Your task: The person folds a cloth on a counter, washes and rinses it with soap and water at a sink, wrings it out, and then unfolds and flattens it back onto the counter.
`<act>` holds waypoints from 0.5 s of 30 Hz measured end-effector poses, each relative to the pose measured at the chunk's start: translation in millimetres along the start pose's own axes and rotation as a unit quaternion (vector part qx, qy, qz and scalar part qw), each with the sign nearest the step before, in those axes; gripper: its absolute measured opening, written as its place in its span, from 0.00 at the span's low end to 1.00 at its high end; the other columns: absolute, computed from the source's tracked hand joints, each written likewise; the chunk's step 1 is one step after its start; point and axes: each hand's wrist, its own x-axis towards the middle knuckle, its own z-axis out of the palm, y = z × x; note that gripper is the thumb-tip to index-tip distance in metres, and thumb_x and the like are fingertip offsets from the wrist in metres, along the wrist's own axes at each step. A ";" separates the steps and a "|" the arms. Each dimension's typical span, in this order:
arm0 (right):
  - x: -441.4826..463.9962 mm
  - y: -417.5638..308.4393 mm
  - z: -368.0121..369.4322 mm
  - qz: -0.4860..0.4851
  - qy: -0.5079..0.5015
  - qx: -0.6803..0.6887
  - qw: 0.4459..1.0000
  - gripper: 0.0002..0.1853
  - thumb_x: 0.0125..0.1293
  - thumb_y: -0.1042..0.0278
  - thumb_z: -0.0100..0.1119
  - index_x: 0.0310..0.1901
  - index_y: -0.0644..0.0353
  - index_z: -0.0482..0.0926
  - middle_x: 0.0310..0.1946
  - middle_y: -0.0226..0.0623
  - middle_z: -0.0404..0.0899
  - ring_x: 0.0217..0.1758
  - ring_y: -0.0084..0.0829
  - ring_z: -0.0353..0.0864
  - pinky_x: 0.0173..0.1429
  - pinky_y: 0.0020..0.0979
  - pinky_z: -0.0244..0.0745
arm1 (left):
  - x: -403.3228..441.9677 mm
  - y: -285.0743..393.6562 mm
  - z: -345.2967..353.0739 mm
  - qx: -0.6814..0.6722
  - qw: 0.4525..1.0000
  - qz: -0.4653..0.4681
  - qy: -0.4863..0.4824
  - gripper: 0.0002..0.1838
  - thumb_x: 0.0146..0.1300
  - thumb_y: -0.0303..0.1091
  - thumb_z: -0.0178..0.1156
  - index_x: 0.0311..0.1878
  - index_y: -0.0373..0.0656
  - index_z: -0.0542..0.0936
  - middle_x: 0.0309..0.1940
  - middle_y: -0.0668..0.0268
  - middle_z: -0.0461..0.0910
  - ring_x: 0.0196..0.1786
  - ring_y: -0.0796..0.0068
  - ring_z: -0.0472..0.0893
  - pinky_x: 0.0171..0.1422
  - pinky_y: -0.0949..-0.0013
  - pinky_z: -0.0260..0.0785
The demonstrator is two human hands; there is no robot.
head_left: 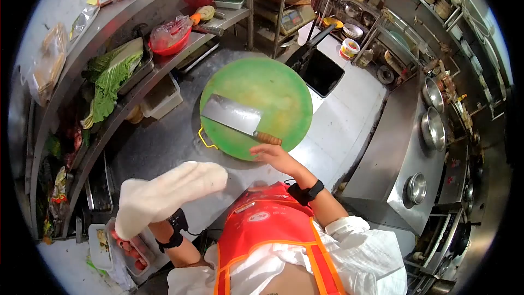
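Note:
My left hand point(160, 230) is mostly hidden behind a long white folded cloth point(169, 194), which it holds up to the left of my apron. At the front edge of a round green cutting board point(286, 104), my right hand point(275, 157) is empty, its fingers stretched out and slightly apart. Just beyond those fingertips is the wooden handle of a cleaver point(232, 113). The cleaver lies flat on the board, its wide blade pointing to the left.
Left shelves carry leafy cabbage point(117, 74) and a red basket point(172, 43) with a plastic bag. A black bin point(322, 71) stands behind the board. Metal bowls point(434, 128) rest on the steel counter at right. Low at left is a container of red pieces point(131, 254).

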 end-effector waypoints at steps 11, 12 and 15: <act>6.2 12.1 8.1 -0.004 0.040 -0.015 0.999 0.14 0.59 0.76 0.42 0.47 0.68 0.71 0.40 0.37 0.74 0.43 0.24 0.73 0.48 0.24 0.69 | -73.8 5.3 -6.0 -0.066 0.972 -0.209 -0.088 0.11 0.54 0.28 0.55 0.41 0.36 0.71 0.39 0.62 0.73 0.41 0.71 0.73 0.49 0.68 0.65; 5.0 11.8 9.0 0.003 0.037 -0.013 0.999 0.14 0.60 0.76 0.43 0.46 0.68 0.71 0.41 0.37 0.75 0.44 0.25 0.73 0.49 0.25 0.69 | -80.4 3.2 -4.1 -0.072 0.965 -0.230 -0.105 0.11 0.54 0.29 0.55 0.41 0.37 0.71 0.39 0.62 0.73 0.41 0.71 0.73 0.49 0.68 0.65; 3.3 18.6 7.9 -0.003 0.039 -0.011 0.999 0.13 0.60 0.75 0.44 0.46 0.68 0.72 0.40 0.37 0.75 0.45 0.25 0.73 0.49 0.25 0.69 | -88.5 -2.9 -2.5 -0.077 0.953 -0.267 -0.125 0.11 0.54 0.29 0.55 0.41 0.37 0.71 0.39 0.62 0.73 0.41 0.71 0.73 0.48 0.68 0.65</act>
